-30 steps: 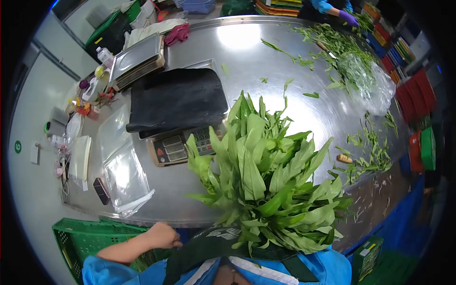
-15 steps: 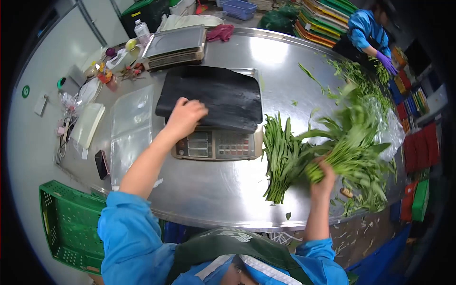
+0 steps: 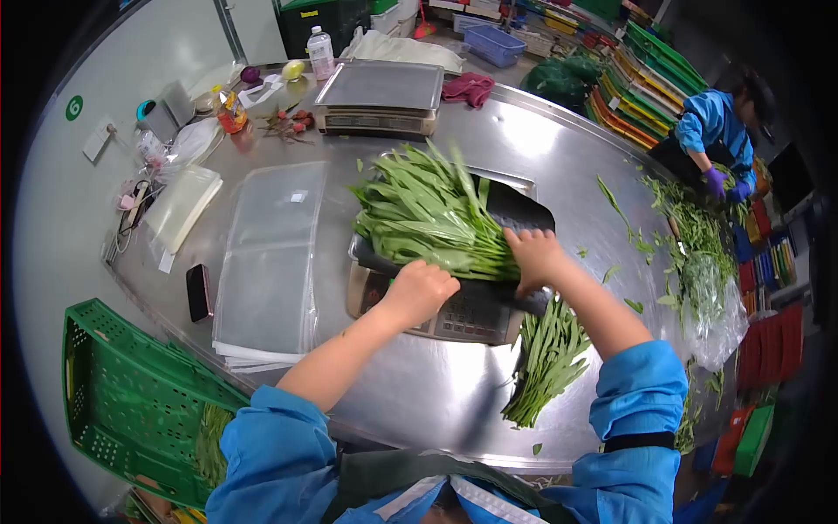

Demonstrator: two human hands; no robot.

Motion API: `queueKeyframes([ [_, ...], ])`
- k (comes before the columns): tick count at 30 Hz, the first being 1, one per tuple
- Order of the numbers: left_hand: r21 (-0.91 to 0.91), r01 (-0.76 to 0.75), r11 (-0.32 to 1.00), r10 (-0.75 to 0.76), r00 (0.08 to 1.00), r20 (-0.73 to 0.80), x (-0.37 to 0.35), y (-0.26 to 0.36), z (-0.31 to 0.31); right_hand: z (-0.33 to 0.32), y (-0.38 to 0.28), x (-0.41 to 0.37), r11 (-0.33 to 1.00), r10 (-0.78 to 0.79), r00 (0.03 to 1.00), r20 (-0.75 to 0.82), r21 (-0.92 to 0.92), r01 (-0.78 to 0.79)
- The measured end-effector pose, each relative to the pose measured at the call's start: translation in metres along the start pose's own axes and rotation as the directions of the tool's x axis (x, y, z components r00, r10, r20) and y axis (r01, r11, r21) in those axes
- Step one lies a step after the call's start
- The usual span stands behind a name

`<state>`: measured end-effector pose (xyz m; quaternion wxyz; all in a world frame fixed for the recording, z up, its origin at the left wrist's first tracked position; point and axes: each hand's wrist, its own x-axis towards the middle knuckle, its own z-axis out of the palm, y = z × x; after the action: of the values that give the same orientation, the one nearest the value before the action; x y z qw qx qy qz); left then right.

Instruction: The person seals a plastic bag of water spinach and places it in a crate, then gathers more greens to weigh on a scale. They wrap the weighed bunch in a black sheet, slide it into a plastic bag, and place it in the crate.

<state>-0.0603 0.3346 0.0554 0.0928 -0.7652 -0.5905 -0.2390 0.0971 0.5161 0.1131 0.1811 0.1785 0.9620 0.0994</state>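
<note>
blue basket [image 3: 495, 45], maroon cloth [image 3: 468, 89], phone [image 3: 199, 293]

Count at my tabletop [image 3: 375, 410]. Bunches of greens: two, one on the scale [image 3: 428, 210], one on the metal [image 3: 550, 362]. Scales: two, mine in front [image 3: 458, 325] and another behind [image 3: 381, 87]. Black sheet [image 3: 524, 210]: one. Sets of fingers on me: two, left fingers [image 3: 441, 281] and right fingers [image 3: 526, 237]. Bottles: two, clear bottle [image 3: 321, 54] and orange bottle [image 3: 230, 109]. Stacks of clear bags: two, large stack [image 3: 269, 253], small stack [image 3: 182, 205]. Phone [image 3: 199, 293]: one. Maroon cloth [image 3: 469, 89]: one. Co-worker [image 3: 720, 122]: one, purple gloves [image 3: 715, 182], two. Loose leaves: too many, overlapping, no count.
</note>
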Motion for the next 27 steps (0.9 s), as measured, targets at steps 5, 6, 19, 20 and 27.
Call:
queueKeyframes([
  [5, -0.043, -0.019, 0.999, 0.017, 0.999, -0.043, -0.011, 0.001, -0.001, 0.036, 0.034, 0.044, 0.714, -0.073, 0.981, 0.178, 0.696, -0.074],
  [6, -0.039, -0.014, 0.999, 0.012, 0.998, -0.056, -0.013, 0.000, -0.002, 0.022, 0.030, 0.041, 0.761, -0.083, 0.978, 0.190, 0.646, -0.061],
  [19, -0.073, -0.009, 0.997, 0.007, 1.000, -0.026, -0.025, 0.002, -0.006, 0.076, 0.028, -0.048, 0.421, 0.697, 0.567, -0.439, 0.891, 0.171],
  [20, -0.097, -0.001, 0.995, -0.005, 0.998, -0.065, -0.025, 0.002, -0.008, 0.089, 0.021, -0.058, 0.416, 0.706, 0.565, -0.427, 0.896, 0.157],
  [27, -0.527, 0.005, 0.850, -0.093, 0.986, -0.141, -0.042, 0.072, 0.020, 0.206, -0.032, -0.195, -0.151, 0.972, 0.192, 0.138, 0.987, 0.055],
])
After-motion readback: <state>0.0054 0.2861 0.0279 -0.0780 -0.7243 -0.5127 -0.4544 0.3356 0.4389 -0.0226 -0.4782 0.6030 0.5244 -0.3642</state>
